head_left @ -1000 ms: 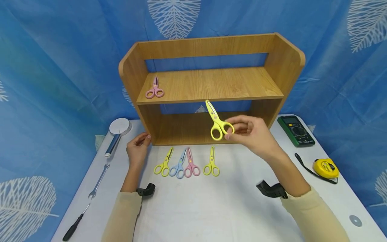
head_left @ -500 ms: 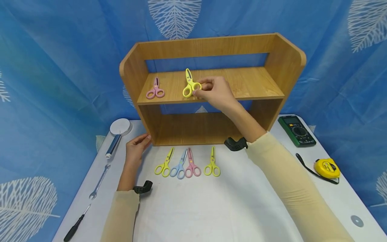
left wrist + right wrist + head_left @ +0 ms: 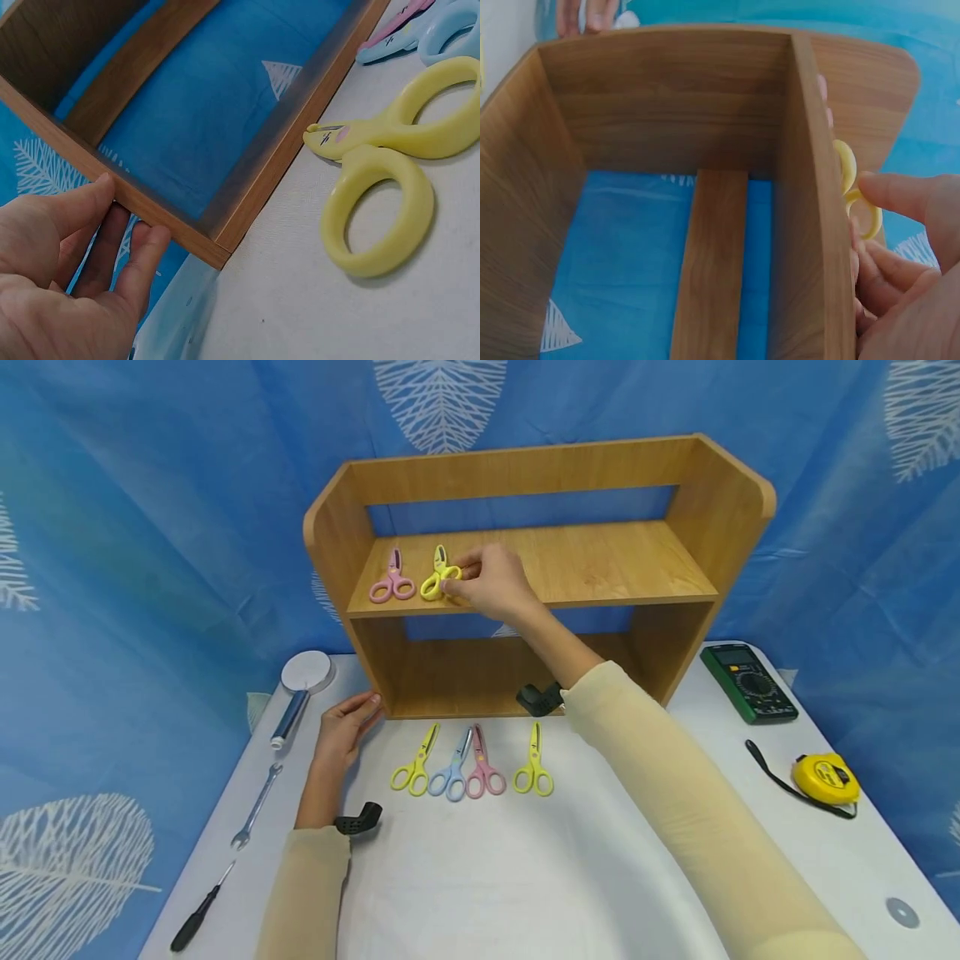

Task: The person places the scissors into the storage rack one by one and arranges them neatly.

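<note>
My right hand [image 3: 495,583] pinches a pair of yellow scissors [image 3: 439,573] by one handle loop, low over the upper board of the wooden shelf [image 3: 592,560]. In the right wrist view the thumb lies against the yellow loop [image 3: 873,217], and the blades are hidden behind the board. Pink scissors [image 3: 393,578] lie just left of them on that board. My left hand [image 3: 345,731] holds the lower left front edge of the shelf; the left wrist view shows thumb and fingers [image 3: 146,259] on that wooden edge.
On the table before the shelf lie yellow scissors [image 3: 415,762], blue scissors [image 3: 452,768], pink scissors [image 3: 483,764] and more yellow scissors [image 3: 534,762]. A wrench [image 3: 257,806], a screwdriver [image 3: 201,910] and a white round-headed tool [image 3: 306,672] line the left; a multimeter [image 3: 750,683] and tape measure [image 3: 825,779], the right.
My right hand has carried the yellow scissors up and left, from in front of the shelf to its upper board beside the pink scissors. The left hand stays at the shelf's edge.
</note>
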Motion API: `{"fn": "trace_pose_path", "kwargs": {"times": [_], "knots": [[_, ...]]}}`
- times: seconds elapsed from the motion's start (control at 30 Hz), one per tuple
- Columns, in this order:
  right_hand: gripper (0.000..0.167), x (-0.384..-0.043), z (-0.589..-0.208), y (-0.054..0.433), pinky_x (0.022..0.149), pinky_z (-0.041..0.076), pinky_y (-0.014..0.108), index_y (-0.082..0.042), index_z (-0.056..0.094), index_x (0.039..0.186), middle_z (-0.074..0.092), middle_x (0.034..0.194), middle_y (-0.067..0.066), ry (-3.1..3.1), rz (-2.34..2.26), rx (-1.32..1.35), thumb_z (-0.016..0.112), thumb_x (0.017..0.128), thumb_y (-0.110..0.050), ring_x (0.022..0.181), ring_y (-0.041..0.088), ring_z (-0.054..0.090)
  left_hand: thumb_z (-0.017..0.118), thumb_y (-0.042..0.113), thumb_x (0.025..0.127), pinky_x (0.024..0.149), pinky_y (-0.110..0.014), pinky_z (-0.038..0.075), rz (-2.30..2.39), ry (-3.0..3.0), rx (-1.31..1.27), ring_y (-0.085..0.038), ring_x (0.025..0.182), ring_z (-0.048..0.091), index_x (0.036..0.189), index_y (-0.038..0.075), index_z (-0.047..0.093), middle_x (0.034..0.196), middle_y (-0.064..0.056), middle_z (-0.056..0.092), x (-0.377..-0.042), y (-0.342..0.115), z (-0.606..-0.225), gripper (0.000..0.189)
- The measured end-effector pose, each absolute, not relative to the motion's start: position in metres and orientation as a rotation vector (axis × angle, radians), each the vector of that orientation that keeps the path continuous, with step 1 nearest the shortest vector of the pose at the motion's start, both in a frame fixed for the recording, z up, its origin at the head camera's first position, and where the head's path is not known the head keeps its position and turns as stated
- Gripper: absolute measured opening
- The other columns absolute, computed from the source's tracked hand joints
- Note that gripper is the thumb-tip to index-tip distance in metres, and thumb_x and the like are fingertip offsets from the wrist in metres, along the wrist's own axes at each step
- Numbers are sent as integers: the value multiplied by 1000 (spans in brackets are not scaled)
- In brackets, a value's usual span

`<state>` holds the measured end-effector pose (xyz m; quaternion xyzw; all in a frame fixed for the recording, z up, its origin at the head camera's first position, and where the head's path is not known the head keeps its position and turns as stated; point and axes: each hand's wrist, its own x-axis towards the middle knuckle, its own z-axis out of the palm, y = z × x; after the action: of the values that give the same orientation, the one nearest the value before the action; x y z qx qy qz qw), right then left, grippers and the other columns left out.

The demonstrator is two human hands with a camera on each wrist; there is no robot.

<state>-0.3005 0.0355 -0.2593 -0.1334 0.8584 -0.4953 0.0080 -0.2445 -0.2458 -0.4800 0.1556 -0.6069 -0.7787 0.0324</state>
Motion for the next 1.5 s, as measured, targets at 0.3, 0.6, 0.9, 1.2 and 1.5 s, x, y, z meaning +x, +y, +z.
{"fn": "trace_pose_path", "kwargs": {"times": [0.3, 0.6, 0.9, 1.2, 1.5], "knots": [[40, -298, -266, 42, 72, 54, 25, -3, 69, 123, 67, 106, 7, 2805, -1417, -511, 80, 91, -23, 96, 17, 61, 76, 6, 93, 100, -29, 60, -2392, -1892, 538, -15, 105, 73, 117, 6, 73, 106, 3, 70, -243, -237, -482, 24], [34, -261, -282, 92, 89, 55, 32, -7, 70, 124, 68, 111, 7, 2750, -1577, -715, 76, 95, -24, 101, 18, 61, 74, 12, 95, 106, -31, 57, -2421, -1960, 567, -14, 118, 66, 144, 5, 59, 119, 4, 66, -242, -243, -475, 51], [27, -211, -358, 158, 82, 58, 27, -8, 71, 119, 71, 107, 7, 2694, -1476, -686, 76, 95, -19, 96, 19, 65, 76, 14, 95, 101, -30, 60, -2365, -1993, 575, -13, 115, 66, 140, 5, 62, 116, 4, 67, -242, -242, -478, 48], [33, -171, -434, 181, 81, 57, 25, -5, 69, 121, 71, 100, 2, 2669, -1371, -429, 77, 93, -21, 93, 17, 65, 78, 14, 93, 106, -35, 57, -2227, -2046, 506, -13, 109, 69, 134, 1, 65, 109, 4, 68, -244, -237, -479, 45], [47, -162, -471, 171, 75, 53, 24, -1, 69, 122, 70, 101, 5, 2543, -1319, -303, 86, 85, -26, 89, 16, 61, 78, 14, 93, 103, -32, 59, -2203, -2030, 551, -17, 115, 69, 139, 3, 63, 119, -1, 67, -244, -234, -480, 49]]}}
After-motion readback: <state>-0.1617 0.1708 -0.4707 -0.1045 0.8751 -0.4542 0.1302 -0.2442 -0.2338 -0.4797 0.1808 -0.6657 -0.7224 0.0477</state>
